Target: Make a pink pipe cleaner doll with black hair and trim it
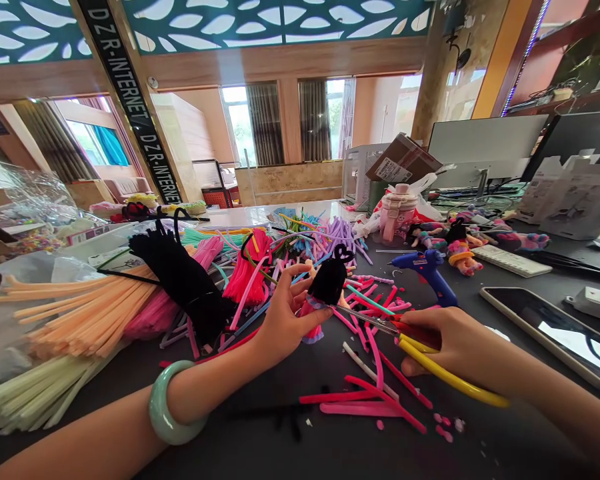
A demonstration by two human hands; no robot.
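Left forearm (95, 420) slanting in from eight o'clock; left hand (286, 312) pinching black-topped figure (329, 281), near-upright at two o'clock; right hand (447, 339) curling around yellow-handled tool (413, 348), aiming its length just past nine, tip reaching figure's side.

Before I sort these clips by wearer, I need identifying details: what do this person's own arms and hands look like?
The left hand and right hand are ungloved, and no sleeves show. A thick, smooth, rounded bangle in pale green circles the left forearm. No watch or bracelet shows on the right forearm.
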